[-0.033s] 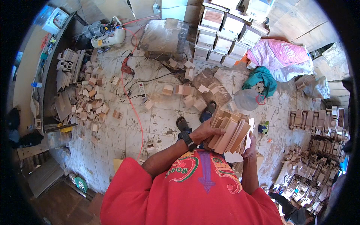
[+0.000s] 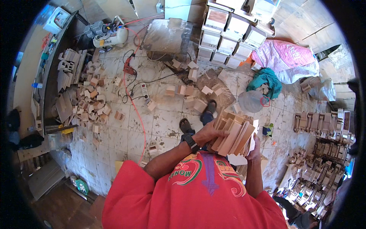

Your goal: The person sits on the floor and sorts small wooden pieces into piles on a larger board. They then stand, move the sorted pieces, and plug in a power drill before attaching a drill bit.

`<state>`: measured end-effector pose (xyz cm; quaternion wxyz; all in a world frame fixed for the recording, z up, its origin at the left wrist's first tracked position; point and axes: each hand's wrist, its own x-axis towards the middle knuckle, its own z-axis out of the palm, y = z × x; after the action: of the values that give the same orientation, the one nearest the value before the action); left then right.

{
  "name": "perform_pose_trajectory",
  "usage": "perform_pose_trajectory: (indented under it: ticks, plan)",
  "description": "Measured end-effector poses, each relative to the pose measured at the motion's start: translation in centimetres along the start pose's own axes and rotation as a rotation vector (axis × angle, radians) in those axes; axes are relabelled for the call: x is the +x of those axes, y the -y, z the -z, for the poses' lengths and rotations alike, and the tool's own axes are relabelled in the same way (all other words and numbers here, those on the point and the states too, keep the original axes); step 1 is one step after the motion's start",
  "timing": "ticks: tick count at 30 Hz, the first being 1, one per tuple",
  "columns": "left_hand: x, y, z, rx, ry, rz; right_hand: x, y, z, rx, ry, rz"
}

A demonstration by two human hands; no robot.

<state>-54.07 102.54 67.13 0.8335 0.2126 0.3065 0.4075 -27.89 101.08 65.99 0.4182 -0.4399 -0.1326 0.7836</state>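
A stack of flat wooden pieces (image 2: 233, 134), pale and brown boards set side by side, is held in front of my chest. My left hand (image 2: 210, 133), with a dark watch on its wrist, grips the stack from the left, its thumb lying over the top. On the other side, my right hand (image 2: 254, 148) closes round the right end, next to a white, brightly lit face. The fingers under the stack are hidden. Below it, a pale flat piece (image 2: 238, 159) shows near my shirt; what supports it I cannot tell.
Wooden blocks (image 2: 185, 90) lie scattered on the tiled floor ahead, with a heap of blocks (image 2: 91, 99) at left. A red hose (image 2: 139, 118), a drill (image 2: 129, 65) and a power strip (image 2: 144, 91) cross my left front. A clear plastic container (image 2: 249, 102) and stacked wooden assemblies (image 2: 320, 124) stand right.
My right foot has shifted slightly forward and to the left on the floor. Both hands keep the stack in nearly the same place.
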Motion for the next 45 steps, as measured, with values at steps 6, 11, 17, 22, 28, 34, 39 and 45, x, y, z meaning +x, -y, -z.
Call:
perform_pose_trajectory:
  ticks: [6, 11, 17, 22, 28, 34, 39, 45]
  plan:
    - [1.9, 0.1, 1.7, -0.018, -0.011, 0.046, 2.5, 0.5, 0.1, 0.009, -0.001, -0.025]
    - [3.6, 0.3, 3.3, -0.063, -0.043, 0.068, 5.5, 0.2, 0.5, 0.039, -0.005, -0.127]
    - [5.6, 0.0, 7.7, 0.049, -0.211, 0.179, 10.8, -2.3, 2.0, 0.043, -0.064, -0.178]
    - [11.0, 3.8, 15.9, -0.042, -0.271, 0.227, 20.9, -7.3, 8.3, 0.107, -0.057, -0.414]
    - [19.4, 15.7, 31.9, -0.098, -0.389, 0.345, 35.1, -16.9, 19.2, 0.025, -0.075, -0.623]
    - [23.3, 27.2, 47.3, -0.109, -0.463, 0.454, 44.4, -29.6, 27.5, 0.124, -0.113, -0.601]
    - [27.0, 32.4, 50.9, -0.033, -0.341, 0.524, 43.5, -36.7, 36.2, 0.289, -0.121, -0.461]
    - [37.0, 40.6, 43.7, 0.140, 0.085, 0.544, 34.6, -35.4, 46.6, 0.253, -0.671, -0.019]
